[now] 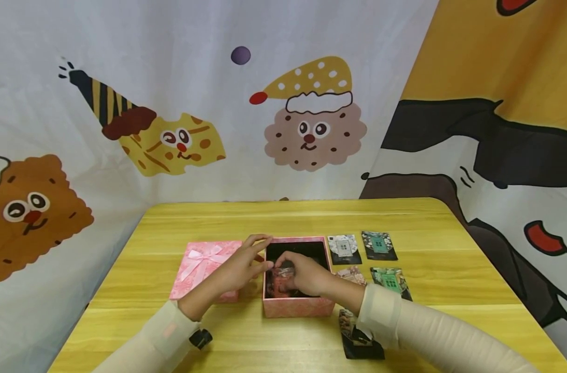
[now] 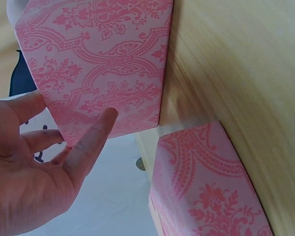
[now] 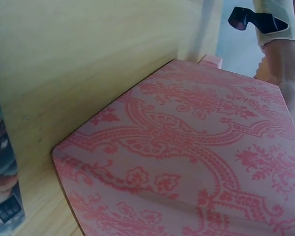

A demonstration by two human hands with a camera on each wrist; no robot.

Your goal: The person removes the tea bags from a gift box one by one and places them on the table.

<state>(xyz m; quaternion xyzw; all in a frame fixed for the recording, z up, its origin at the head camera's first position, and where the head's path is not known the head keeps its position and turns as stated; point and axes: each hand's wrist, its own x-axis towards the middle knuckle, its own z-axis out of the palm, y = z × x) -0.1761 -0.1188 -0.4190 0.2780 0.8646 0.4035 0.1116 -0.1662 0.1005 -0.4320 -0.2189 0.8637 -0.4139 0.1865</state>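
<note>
An uncovered pink patterned box (image 1: 298, 307) with a black inside stands at the middle of the table. My left hand (image 1: 241, 264) touches its left side. In the left wrist view, an almost straight finger (image 2: 96, 132) lies against the outer wall. Reaching down into the box, my right hand (image 1: 308, 275) pinches a flat packet with a reddish print (image 1: 279, 282) at the box's left side. The right wrist view shows the box's patterned outer wall (image 3: 187, 142), which hides the right hand's fingers.
The pink lid with a ribbon bow (image 1: 185, 274) lies left of the box. To the right are a white-and-black packet (image 1: 345, 249), a teal-labelled one (image 1: 379, 245), a green-labelled one (image 1: 391, 280) and a pinkish one (image 1: 353, 274). A dark packet (image 1: 362, 347) lies near the right forearm.
</note>
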